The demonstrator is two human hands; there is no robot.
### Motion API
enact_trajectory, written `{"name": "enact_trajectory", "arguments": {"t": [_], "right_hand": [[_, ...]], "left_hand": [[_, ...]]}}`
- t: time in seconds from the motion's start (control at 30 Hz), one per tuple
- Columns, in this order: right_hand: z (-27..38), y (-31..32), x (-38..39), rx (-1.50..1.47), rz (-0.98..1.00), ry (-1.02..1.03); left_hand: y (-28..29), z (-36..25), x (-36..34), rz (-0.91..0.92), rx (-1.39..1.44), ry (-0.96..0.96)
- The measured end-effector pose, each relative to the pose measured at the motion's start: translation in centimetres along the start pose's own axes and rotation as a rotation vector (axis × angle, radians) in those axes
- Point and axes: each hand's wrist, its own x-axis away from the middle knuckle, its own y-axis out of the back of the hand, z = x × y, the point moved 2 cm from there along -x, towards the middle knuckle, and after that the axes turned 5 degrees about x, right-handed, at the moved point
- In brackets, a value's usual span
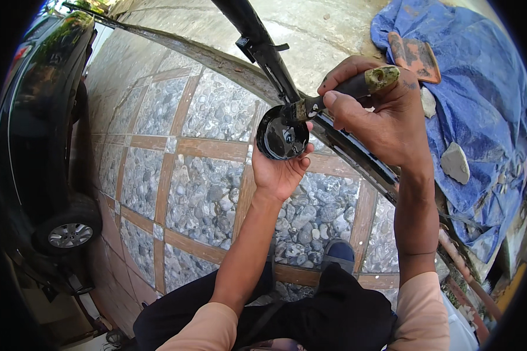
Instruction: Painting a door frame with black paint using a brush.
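Note:
My left hand [280, 172] is wrapped round a small round can of black paint [282, 136] from below, its open top facing me. Glossy black paint coats the inside and rim. In my right hand [386, 111] is a paintbrush [345, 92], gripped by its dark, paint-flecked handle. The brush head points down to the left and rests at the can's upper right rim; the bristle tips are hard to make out against the paint. Just behind the can runs a black metal bar [263, 52], with a small bracket on it.
A black car [41, 134] stands at the left. The pebble floor [211, 193] has brown tile strips. On the right, a blue tarp [468, 76] bears a clay tile [414, 57] and a pale stone [455, 163]. A long black rail [357, 161] slants beneath my right arm.

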Motion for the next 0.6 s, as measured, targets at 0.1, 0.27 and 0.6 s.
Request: {"name": "enact_trajectory", "arguments": {"t": [0.1,0.27,0.6], "right_hand": [[-0.7,-0.9,-0.1,0.081,0.052,-0.040],[-0.7,-1.4,-0.1,0.109,0.095,-0.090],[-0.6,-0.3,0.1,0.054,0.084,-0.183]], "left_hand": [[0.2,0.4,-0.7,-0.028,0.005,-0.017],[-0.9,0.6,-1.3,0.004,-0.019,-0.001],[-1.5,0.8,-1.9,0.001,-0.047,-0.020]]}}
